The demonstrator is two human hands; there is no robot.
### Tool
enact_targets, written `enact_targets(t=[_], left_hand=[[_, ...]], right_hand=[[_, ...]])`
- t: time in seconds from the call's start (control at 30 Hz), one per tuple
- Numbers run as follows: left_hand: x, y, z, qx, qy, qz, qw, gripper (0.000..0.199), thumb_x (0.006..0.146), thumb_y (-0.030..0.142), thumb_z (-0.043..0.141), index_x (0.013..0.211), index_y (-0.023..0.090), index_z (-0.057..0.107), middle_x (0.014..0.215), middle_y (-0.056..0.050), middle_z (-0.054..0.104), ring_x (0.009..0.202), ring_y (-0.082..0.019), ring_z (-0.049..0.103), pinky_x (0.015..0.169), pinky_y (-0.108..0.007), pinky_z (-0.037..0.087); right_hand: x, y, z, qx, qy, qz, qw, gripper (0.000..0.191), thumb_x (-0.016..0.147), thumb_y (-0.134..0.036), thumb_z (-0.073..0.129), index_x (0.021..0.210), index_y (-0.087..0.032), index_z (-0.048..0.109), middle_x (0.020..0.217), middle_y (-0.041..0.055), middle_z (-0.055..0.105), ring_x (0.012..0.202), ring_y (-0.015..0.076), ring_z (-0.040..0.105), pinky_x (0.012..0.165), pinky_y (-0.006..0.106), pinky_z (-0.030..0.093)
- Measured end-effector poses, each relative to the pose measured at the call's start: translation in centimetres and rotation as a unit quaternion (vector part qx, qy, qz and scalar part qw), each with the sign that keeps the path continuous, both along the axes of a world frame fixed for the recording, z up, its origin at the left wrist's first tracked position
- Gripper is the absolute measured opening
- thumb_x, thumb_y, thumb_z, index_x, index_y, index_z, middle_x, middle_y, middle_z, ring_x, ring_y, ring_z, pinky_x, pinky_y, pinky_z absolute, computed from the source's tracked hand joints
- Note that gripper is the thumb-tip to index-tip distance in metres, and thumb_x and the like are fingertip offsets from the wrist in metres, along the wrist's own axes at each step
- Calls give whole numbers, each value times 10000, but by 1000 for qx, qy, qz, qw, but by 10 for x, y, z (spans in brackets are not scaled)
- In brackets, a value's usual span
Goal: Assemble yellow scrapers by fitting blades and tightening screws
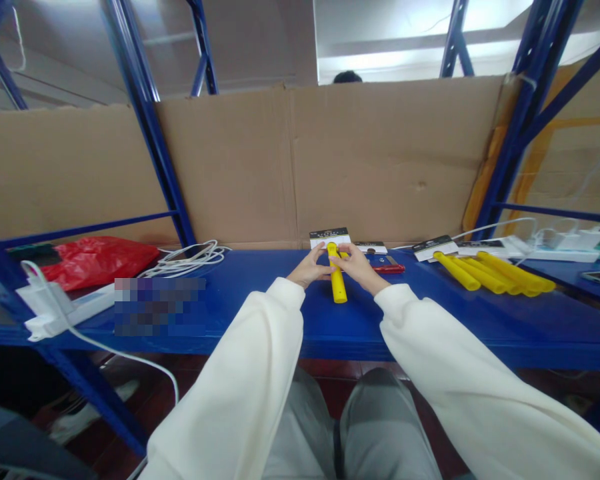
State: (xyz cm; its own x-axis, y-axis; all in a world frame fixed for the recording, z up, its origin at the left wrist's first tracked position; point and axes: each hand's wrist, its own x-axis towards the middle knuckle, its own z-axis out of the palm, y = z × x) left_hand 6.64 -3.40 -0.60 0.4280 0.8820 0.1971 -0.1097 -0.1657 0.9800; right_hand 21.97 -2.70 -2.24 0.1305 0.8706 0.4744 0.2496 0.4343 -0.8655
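Note:
A yellow tube-like handle (338, 285) stands out toward me over the blue shelf, its top end against a black-and-white card (329, 237). My left hand (308, 267) is closed on its left side, with the thumb and fingers at the upper part. From the right, my right hand (359, 268) pinches the same upper end, and a small bit of yellow shows under its fingers. The fingers hide how card and handle join. Just right of my right hand lies a thin red item (389, 269).
Several yellow tubes (495, 275) with cards (435, 247) lie to the right. On the left are a red plastic bag (103, 260), a coiled white cable (193, 259) and a white power strip (97, 303). Cardboard (380, 147) closes off the back between blue posts (153, 133).

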Motion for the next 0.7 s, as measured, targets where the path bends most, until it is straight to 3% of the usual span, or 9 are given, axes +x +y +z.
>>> enact_targets(t=[0.17,0.3,0.47,0.57,0.7], left_hand=[[0,0,-2,-1,8,-17,1000,961,683,-38,720,1480,365,365,1574,-93,323,1086,-238,662,759,-327,626],[0,0,-2,-3,30,-26,999,992,662,-10,759,1478,387,358,1598,-105,273,1027,-245,691,715,-330,633],[-1,-2,1,0,78,-25,997,874,728,5,696,1467,351,386,1571,-135,332,855,-188,729,620,-262,610],[-1,-3,2,11,95,-25,995,816,740,-11,659,1444,331,426,1573,-138,330,831,-182,729,595,-253,599],[0,-1,1,22,112,-17,993,763,736,-16,660,1401,313,483,1586,-141,302,826,-184,727,586,-260,596]], right_hand=[[0,2,4,36,-146,-51,987,380,666,-205,688,1031,-191,584,1129,104,644,1069,238,621,905,411,518],[0,-6,12,-7,-225,-79,971,345,692,-156,627,1036,-184,618,1092,96,673,1016,234,643,889,390,515],[5,-15,23,-36,-280,-88,955,308,729,-171,618,1035,-184,648,986,75,710,909,219,664,822,332,518],[19,-16,35,-34,-305,-87,948,290,744,-193,624,1030,-209,668,949,54,721,816,196,664,744,286,519],[60,-15,65,-56,-348,-137,926,210,777,-205,616,972,-181,690,839,55,715,738,186,649,694,267,507]])
